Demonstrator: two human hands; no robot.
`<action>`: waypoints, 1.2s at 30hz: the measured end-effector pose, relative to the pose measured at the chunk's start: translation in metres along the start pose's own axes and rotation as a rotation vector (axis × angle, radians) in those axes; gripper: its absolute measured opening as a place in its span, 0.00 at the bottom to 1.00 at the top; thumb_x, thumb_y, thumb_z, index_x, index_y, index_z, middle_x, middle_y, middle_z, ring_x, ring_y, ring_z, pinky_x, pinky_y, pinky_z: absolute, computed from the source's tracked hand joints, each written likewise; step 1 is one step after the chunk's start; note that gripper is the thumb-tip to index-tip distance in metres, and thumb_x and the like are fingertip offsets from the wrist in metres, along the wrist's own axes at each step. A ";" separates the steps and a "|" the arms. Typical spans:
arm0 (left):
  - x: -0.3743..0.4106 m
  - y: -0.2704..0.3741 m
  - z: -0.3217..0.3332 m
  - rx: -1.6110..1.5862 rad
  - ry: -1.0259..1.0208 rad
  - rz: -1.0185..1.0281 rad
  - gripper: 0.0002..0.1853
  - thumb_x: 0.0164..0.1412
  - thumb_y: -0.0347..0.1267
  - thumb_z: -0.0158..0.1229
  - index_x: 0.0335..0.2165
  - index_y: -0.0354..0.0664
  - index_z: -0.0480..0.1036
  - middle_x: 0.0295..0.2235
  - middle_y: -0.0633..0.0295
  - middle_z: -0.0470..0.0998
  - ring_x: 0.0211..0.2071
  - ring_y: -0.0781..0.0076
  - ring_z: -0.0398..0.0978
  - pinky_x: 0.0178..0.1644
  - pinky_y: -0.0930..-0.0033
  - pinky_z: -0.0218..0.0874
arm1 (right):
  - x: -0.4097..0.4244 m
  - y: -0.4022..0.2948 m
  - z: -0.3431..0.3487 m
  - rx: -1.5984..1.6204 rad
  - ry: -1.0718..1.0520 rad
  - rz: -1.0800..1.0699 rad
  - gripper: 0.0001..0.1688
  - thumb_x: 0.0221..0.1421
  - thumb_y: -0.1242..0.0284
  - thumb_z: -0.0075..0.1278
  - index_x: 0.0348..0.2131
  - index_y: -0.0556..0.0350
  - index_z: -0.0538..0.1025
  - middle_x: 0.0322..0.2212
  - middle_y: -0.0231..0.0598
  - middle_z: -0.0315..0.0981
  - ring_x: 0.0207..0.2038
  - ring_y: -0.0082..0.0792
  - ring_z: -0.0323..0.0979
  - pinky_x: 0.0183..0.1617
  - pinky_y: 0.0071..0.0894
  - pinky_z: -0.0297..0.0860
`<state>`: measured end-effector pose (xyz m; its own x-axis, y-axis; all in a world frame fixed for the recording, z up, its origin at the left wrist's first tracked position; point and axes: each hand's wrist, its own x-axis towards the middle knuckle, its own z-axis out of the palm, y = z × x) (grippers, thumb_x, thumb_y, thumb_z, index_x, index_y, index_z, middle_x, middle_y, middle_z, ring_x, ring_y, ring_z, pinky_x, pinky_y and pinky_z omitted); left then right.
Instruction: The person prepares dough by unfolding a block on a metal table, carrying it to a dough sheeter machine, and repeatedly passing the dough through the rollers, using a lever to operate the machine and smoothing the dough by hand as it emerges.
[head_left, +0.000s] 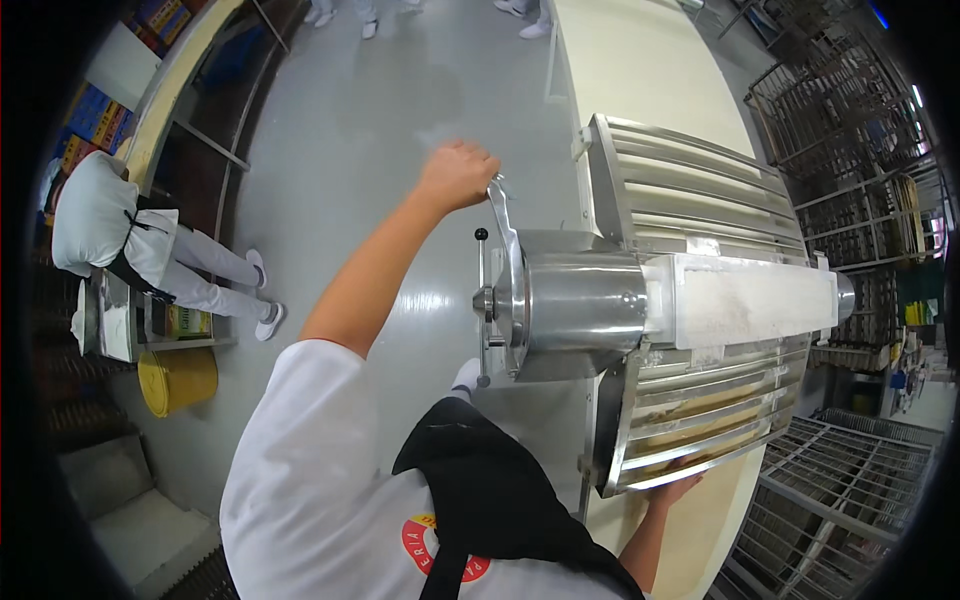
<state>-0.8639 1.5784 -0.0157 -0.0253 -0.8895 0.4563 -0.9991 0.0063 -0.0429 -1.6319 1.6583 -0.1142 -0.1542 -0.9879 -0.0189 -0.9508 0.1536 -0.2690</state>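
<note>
My left hand (459, 174) is closed around the top of the curved metal lever (510, 240) on the side of a dough sheeter (585, 296). A thin adjusting rod (481, 259) with a black ball end stands beside the lever. My right hand (676, 484) reaches beneath the edge of the near slatted steel guard (637, 480); its fingers are partly hidden. Under the slats, tan dough (690, 435) lies on the sheeter's cream belt (720, 517). Across the top of the machine runs a flour-dusted white tray (754, 304).
The far slatted guard (697, 180) covers part of the long cream belt (645, 60). Metal racks (832, 480) line the right side. At left, a person (127, 232) bends over a bench near a yellow bucket (178, 381). Other people's feet (367, 28) show at the top.
</note>
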 end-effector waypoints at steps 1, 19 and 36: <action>-0.007 -0.001 0.016 -0.034 -0.010 -0.013 0.08 0.42 0.34 0.63 0.21 0.47 0.72 0.19 0.64 0.73 0.25 0.60 0.75 0.32 0.59 0.68 | 0.002 0.007 0.004 -0.034 0.015 -0.055 0.49 0.66 0.42 0.33 0.67 0.63 0.49 0.67 0.58 0.43 0.68 0.58 0.42 0.71 0.54 0.40; -0.202 0.120 0.133 -0.693 0.035 -1.223 0.47 0.56 0.46 0.61 0.60 0.21 0.53 0.61 0.30 0.57 0.64 0.39 0.54 0.69 0.53 0.44 | -0.009 -0.020 -0.013 0.117 0.132 -0.019 0.41 0.68 0.53 0.36 0.65 0.68 0.53 0.65 0.65 0.46 0.67 0.60 0.45 0.70 0.51 0.44; -0.399 0.337 0.043 -1.447 -0.253 -1.484 0.29 0.65 0.52 0.47 0.54 0.42 0.64 0.47 0.55 0.75 0.39 0.60 0.77 0.42 0.57 0.71 | -0.183 0.235 -0.119 -0.233 0.260 -0.125 0.36 0.69 0.57 0.38 0.62 0.68 0.58 0.61 0.59 0.57 0.62 0.55 0.58 0.63 0.56 0.55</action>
<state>-1.1888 1.9162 -0.2506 0.5157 -0.5865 -0.6246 0.4364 -0.4475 0.7806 -1.8589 1.8783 -0.0597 -0.0678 -0.9650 0.2535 -0.9977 0.0630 -0.0267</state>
